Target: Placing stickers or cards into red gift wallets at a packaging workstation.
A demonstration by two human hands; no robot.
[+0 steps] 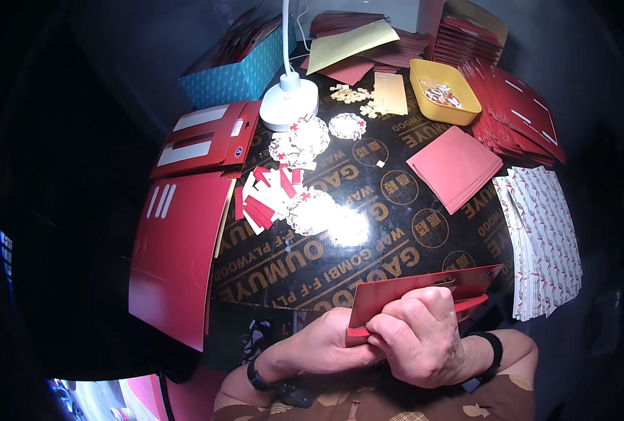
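Both hands, left hand [324, 344] and right hand [418, 335], pinch a folded red card envelope [424, 291] (held flat) below the white desk lamp [289, 102].

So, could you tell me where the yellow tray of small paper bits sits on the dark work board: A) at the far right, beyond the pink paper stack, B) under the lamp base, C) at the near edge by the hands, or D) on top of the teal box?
A: the yellow tray sits at the far right of the board, just beyond the pink paper stack, away from the teal box and the white lamp base.
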